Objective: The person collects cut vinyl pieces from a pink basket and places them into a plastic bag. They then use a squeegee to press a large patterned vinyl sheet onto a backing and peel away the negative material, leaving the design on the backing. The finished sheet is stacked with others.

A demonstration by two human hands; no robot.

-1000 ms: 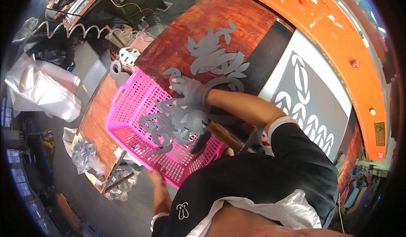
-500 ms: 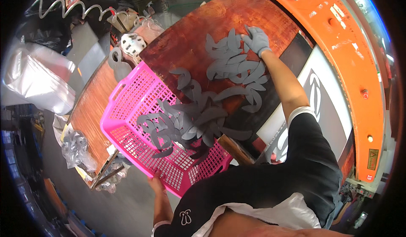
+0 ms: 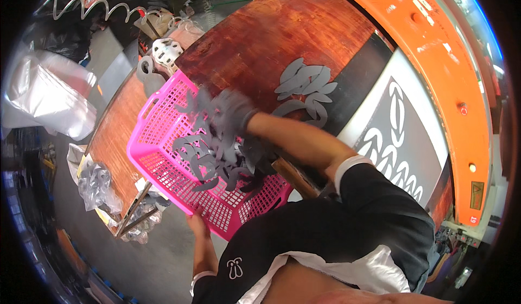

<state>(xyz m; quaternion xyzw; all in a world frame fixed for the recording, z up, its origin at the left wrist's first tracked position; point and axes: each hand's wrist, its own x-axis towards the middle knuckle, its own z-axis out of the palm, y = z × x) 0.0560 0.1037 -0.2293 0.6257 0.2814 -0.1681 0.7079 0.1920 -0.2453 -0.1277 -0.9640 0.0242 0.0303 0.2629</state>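
With fingers at its near left rim, my left hand (image 3: 196, 222) grips a pink plastic basket (image 3: 154, 165). Curved flat grey cut pieces (image 3: 190, 146) lie in a heap inside the basket. My right hand (image 3: 234, 111), in a grey glove, is over the basket's far right side among several of the grey pieces. Motion smears its fingers, so their closure and any hold are hidden. A smaller group of grey pieces (image 3: 306, 81) rests on the reddish-brown wooden board (image 3: 255, 38) to the right.
Along the right runs an orange machine beam (image 3: 434, 49). Beneath it lies a grey sheet with curved cut-outs (image 3: 388, 135) on a white surface. A wooden table (image 3: 116, 141), clear plastic bags (image 3: 97, 187) and plastic-wrapped sheets (image 3: 49, 95) are at the left.
My right hand has swept from the far right of the board leftward and nearer to the basket, taking many grey pieces along. My left hand stays on the basket rim.
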